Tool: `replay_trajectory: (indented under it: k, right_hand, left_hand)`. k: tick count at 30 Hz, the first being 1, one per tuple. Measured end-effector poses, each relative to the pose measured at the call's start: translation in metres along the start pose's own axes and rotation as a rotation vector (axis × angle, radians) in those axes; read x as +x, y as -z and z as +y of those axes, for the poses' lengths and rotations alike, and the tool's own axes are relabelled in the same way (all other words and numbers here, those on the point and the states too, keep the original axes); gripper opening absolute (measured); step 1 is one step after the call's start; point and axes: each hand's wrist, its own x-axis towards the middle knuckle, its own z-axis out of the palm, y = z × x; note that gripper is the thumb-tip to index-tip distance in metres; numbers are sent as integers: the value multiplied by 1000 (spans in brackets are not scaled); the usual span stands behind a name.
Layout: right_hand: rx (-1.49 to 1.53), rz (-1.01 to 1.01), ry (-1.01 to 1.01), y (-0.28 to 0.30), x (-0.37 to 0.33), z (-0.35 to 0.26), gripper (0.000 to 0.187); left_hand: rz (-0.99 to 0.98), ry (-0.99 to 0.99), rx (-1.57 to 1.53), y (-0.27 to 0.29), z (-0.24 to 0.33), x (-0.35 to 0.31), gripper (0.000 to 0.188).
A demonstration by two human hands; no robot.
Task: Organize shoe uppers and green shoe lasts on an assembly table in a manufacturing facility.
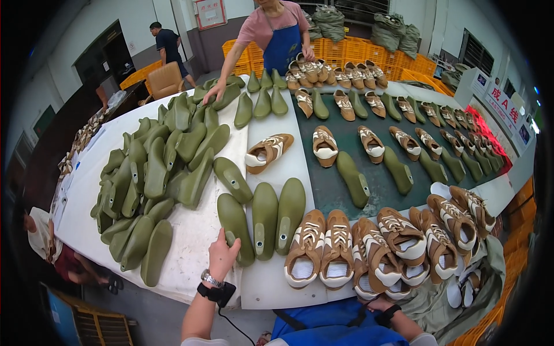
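The person's left hand [221,258] is at the lower left side of a green foot shape [232,219], the leftmost of 3 lying side by side on the white table [268,285]. Its thumb and pointing finger are spread, with a gap between them, but the view does not tell if they grip the shape. The 3 sit close to the person, maybe so they are easy to reach.

The right hand [379,304] is low at the table's edge, next to the brown shoes [381,251]. It is mostly hidden, so nobody can tell if it holds anything.

A big messy heap [156,167] of green shapes lies on the left, perhaps to keep it away from the shoes. On the dark green mat [381,199], shoes and shapes make rows, probably to match them up. Across the table, a co-worker [285,49] reaches to the heap.
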Motion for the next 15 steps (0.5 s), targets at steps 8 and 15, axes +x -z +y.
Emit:
replay_trajectory:
  k: [8, 15]
  right_hand:
    - [-45, 41, -6, -2, 3, 4, 19]
    - [-81, -10, 84, -8, 17, 23, 27]
  left_hand:
    - [-273, -177, 315, 7, 7, 142, 73]
    - [-144, -102, 470, -67, -24, 225, 52]
